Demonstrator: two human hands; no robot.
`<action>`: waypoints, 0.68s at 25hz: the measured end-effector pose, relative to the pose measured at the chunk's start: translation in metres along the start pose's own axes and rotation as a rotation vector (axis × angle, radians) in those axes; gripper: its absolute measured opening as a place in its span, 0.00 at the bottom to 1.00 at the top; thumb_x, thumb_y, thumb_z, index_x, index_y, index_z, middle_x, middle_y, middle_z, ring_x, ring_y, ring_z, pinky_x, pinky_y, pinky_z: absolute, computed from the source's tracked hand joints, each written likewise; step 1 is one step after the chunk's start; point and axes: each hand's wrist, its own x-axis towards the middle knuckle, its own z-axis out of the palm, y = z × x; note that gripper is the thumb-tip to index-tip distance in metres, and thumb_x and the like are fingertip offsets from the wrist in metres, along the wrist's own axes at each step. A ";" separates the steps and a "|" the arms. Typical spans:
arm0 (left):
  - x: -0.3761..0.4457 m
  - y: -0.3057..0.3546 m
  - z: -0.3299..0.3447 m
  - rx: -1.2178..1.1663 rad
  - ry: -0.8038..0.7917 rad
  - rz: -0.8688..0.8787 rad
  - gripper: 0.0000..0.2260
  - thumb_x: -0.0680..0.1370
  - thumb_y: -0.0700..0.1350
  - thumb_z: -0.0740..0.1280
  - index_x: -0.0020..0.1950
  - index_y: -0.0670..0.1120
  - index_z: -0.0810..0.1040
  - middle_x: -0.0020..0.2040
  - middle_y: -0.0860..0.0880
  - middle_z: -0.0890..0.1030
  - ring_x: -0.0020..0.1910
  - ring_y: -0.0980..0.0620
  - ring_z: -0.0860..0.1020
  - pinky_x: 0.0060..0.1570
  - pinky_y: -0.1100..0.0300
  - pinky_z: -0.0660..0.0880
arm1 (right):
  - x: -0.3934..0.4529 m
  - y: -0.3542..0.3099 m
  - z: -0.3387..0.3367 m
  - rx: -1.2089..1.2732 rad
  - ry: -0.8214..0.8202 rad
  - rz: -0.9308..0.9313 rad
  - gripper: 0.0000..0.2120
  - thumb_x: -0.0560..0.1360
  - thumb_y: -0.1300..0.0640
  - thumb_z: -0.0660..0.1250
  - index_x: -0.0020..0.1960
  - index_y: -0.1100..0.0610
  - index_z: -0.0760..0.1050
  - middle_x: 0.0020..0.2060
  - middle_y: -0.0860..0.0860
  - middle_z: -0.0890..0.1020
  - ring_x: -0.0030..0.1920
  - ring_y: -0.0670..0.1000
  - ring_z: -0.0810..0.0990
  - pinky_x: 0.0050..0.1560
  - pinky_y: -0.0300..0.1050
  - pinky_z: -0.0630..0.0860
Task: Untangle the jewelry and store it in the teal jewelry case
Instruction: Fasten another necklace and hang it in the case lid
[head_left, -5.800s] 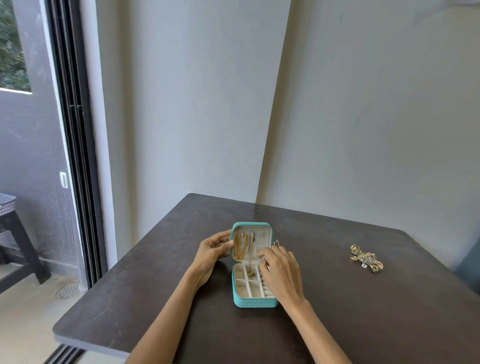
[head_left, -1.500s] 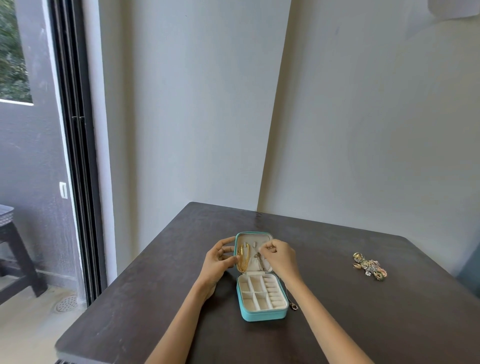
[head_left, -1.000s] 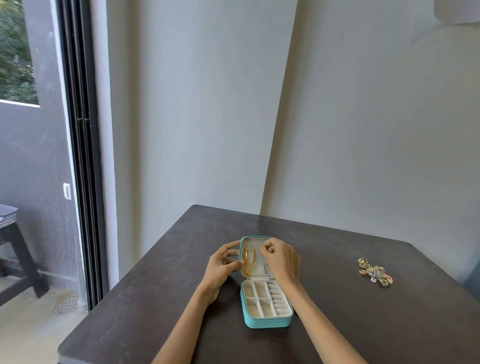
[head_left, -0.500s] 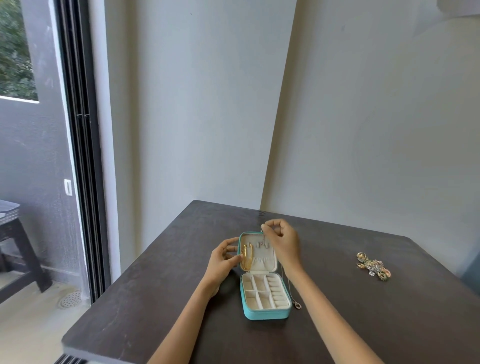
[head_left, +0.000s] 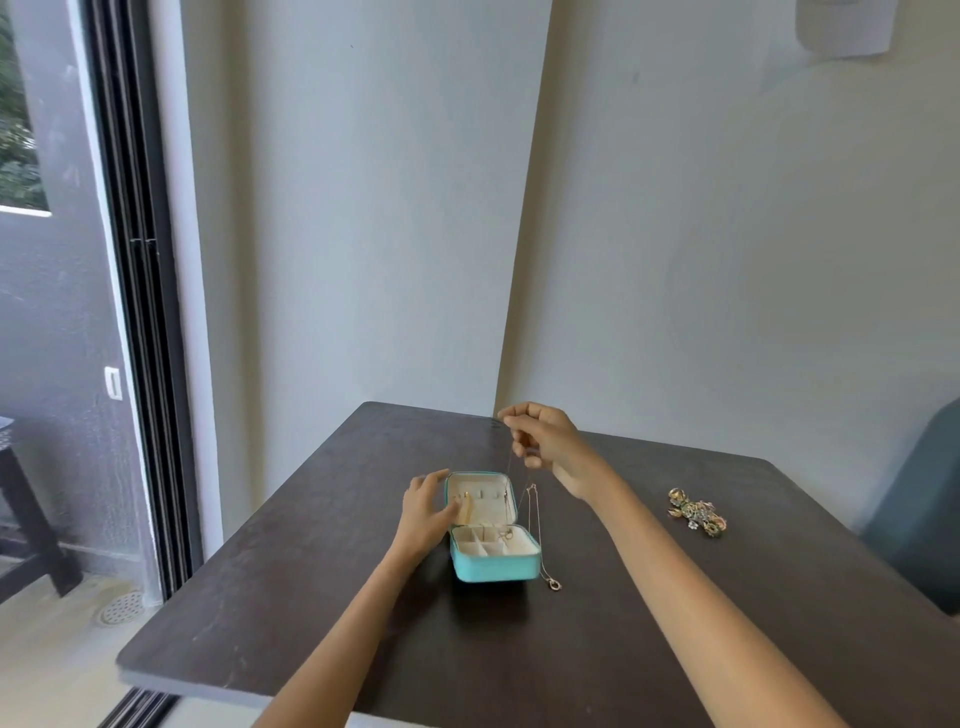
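Note:
The teal jewelry case (head_left: 493, 566) stands open mid-table, its cream lid upright with a gold chain (head_left: 466, 510) hanging inside. My left hand (head_left: 423, 512) rests on the lid's left edge, thumb over the rim. My right hand (head_left: 545, 441) is raised above and behind the case, pinching a thin necklace (head_left: 535, 525) that hangs down past the case's right side. Its ring pendant (head_left: 555, 585) lies on the table beside the case. A small ring-like piece (head_left: 506, 533) sits in the tray's compartments.
A tangled pile of jewelry (head_left: 696, 512) lies on the dark table (head_left: 649, 623) to the right. Walls meet in a corner right behind the table. A teal chair (head_left: 919, 509) stands at the right edge; a sliding door (head_left: 140, 312) is on the left.
My right hand has risen from the lid to well above the case, drawing the thin necklace up. My left hand stays at the lid.

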 end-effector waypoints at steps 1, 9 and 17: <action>-0.002 0.009 -0.002 0.003 0.031 0.070 0.17 0.78 0.42 0.65 0.67 0.45 0.72 0.64 0.46 0.71 0.65 0.49 0.69 0.65 0.56 0.67 | -0.002 -0.004 0.000 -0.005 -0.019 -0.007 0.04 0.78 0.64 0.62 0.48 0.59 0.75 0.30 0.50 0.71 0.26 0.44 0.71 0.21 0.34 0.61; -0.016 0.105 -0.026 -0.378 -0.469 0.121 0.14 0.81 0.49 0.58 0.45 0.43 0.80 0.45 0.46 0.83 0.43 0.54 0.81 0.48 0.62 0.75 | -0.007 -0.013 0.006 0.009 0.032 -0.080 0.04 0.78 0.63 0.62 0.48 0.59 0.76 0.32 0.51 0.73 0.26 0.45 0.71 0.22 0.35 0.63; -0.006 0.113 -0.047 -0.924 -0.321 -0.011 0.15 0.81 0.42 0.54 0.33 0.44 0.65 0.30 0.48 0.70 0.31 0.50 0.73 0.46 0.55 0.73 | -0.021 0.008 -0.021 -0.198 0.066 0.026 0.08 0.80 0.54 0.61 0.48 0.57 0.75 0.34 0.48 0.71 0.23 0.42 0.60 0.22 0.33 0.56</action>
